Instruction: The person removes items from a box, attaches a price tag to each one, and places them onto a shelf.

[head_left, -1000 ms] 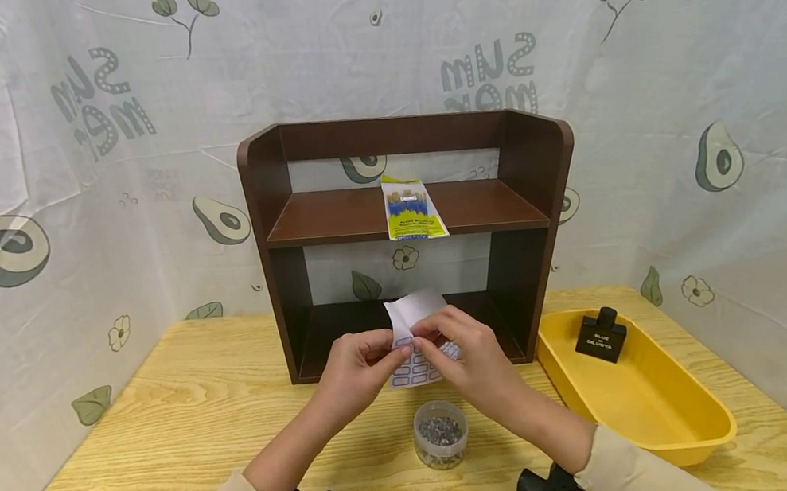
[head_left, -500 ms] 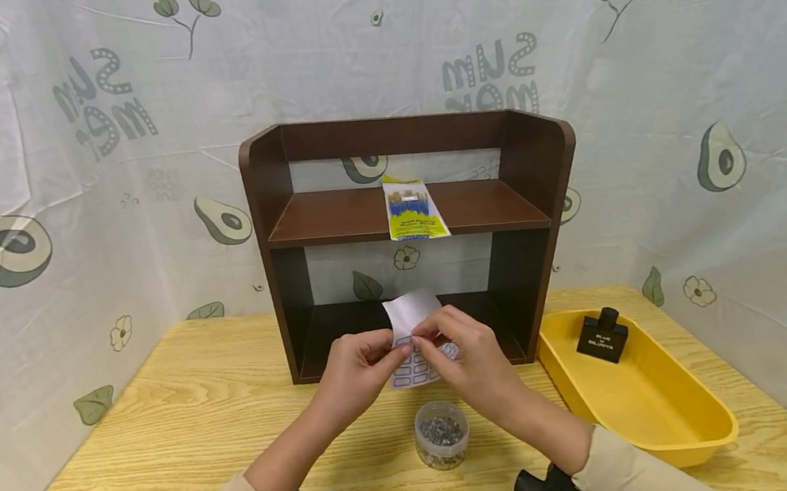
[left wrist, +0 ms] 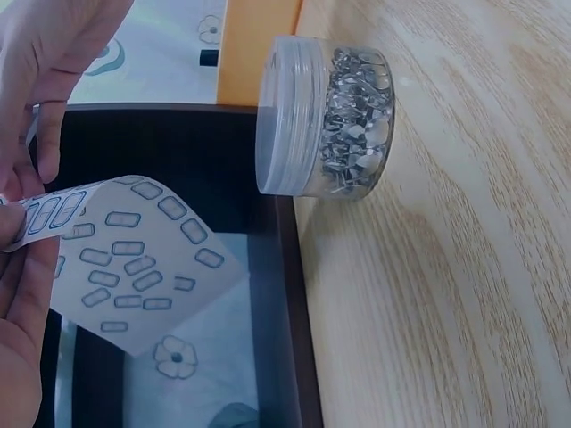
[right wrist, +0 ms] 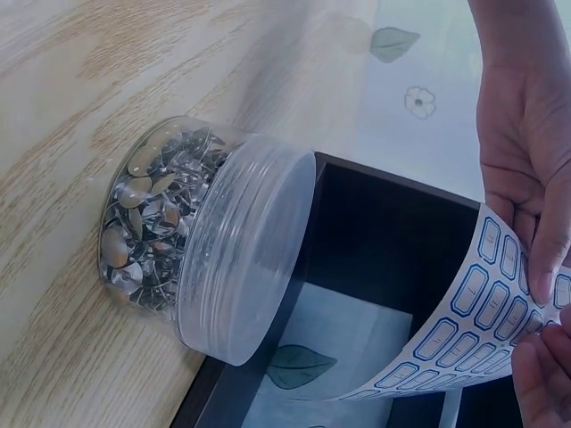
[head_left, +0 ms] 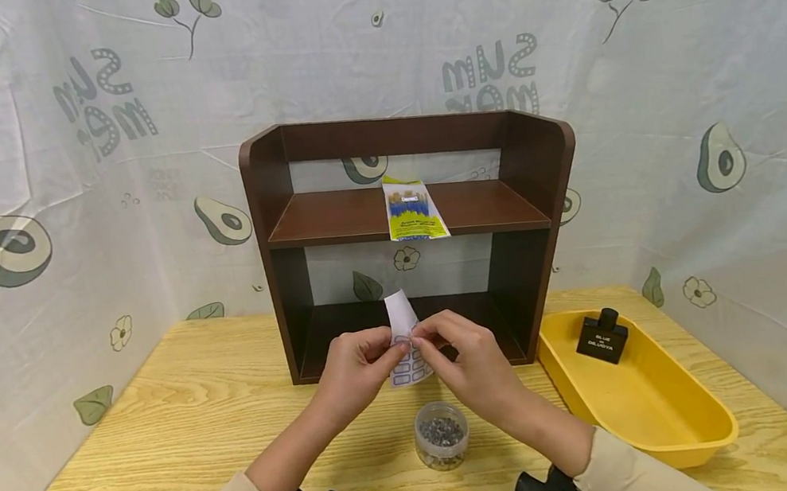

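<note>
Both hands meet over the table and pinch a white sheet of blue-framed label stickers (head_left: 404, 371). My left hand (head_left: 357, 368) grips its left side between thumb and fingers. With thumb and fingertips, my right hand (head_left: 473, 353) pinches it close beside the left thumb. The sheet is bent; in the left wrist view its printed face (left wrist: 138, 267) curls over near the fingers. Whether a single sticker is lifted cannot be seen. Below the hands stands a clear round jar (head_left: 443, 450) of metal thumbtacks (right wrist: 165, 214), its top uncovered in the head view.
Behind the hands stands a dark brown two-level shelf (head_left: 411, 136). A yellow and blue printed packet (head_left: 415, 215) hangs over its middle board. At right, a yellow tray (head_left: 648, 403) holds a black bottle (head_left: 602, 338). A patterned curtain surrounds the wooden table (head_left: 188, 411).
The sticker sheet has turned and bent, so its upper part looks narrower and its right portion no longer shows beside the right hand. Both hands stay nearly in place.
</note>
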Tool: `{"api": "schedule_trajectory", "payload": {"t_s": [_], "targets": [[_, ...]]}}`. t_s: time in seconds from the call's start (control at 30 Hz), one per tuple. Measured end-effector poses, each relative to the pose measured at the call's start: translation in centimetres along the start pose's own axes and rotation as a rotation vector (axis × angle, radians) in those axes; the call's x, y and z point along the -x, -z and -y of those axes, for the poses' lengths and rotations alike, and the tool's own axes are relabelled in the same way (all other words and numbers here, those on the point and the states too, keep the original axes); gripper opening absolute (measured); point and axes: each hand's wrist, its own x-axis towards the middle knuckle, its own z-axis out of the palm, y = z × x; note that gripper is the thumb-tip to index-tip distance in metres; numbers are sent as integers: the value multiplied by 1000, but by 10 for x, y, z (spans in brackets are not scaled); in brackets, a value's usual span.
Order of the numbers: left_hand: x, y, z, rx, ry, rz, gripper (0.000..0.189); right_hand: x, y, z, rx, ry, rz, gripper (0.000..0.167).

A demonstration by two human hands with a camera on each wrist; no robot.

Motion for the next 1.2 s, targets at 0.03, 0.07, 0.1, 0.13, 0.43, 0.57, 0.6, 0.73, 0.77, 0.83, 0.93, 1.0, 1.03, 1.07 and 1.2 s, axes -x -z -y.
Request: {"api": "schedule_trajectory", "payload": {"t_s": [0.03, 0.07, 0.1, 0.13, 0.43, 0.57, 0.6, 0.73, 0.77, 0.83, 0.93, 1.0, 1.03, 1.07, 1.2], "targets": [[0, 0, 0, 1, 2, -1, 10, 0, 0, 0, -3, -2, 2, 10], [0, 0, 0, 0, 3, -3, 10, 0, 0, 1, -8, -3, 3, 9], [0, 0, 0, 0, 5, -6, 10, 0, 1, 1, -10, -4, 4, 9], [1, 0, 1, 2, 9, -9, 11, 0, 1, 1, -16, -6, 6, 9], [2, 9, 8, 44, 97, -27, 13, 0, 10, -1, -24, -23, -3, 6], [5, 18, 13, 108, 161, -20, 17, 5, 13, -8, -34, -44, -11, 8], [6, 20, 15, 129, 183, -19, 19, 7, 14, -10, -35, -46, -14, 8], [12, 32, 20, 200, 278, -14, 24, 13, 19, -18, -49, -64, -18, 8], [14, 36, 21, 213, 299, -12, 25, 15, 21, -20, -54, -71, -15, 9], [17, 43, 22, 232, 335, -5, 27, 18, 26, -23, -71, -102, 4, 8], [22, 55, 26, 265, 381, 17, 33, 21, 34, -25, -101, -177, 42, 6], [25, 62, 29, 291, 407, 34, 36, 24, 39, -26, -118, -239, 72, 5], [27, 65, 31, 308, 421, 43, 37, 25, 41, -26, -124, -266, 86, 4], [29, 68, 34, 322, 434, 50, 39, 26, 43, -27, -132, -292, 101, 4], [36, 76, 43, 379, 484, 75, 43, 32, 49, -28, -159, -356, 158, 7]]}}
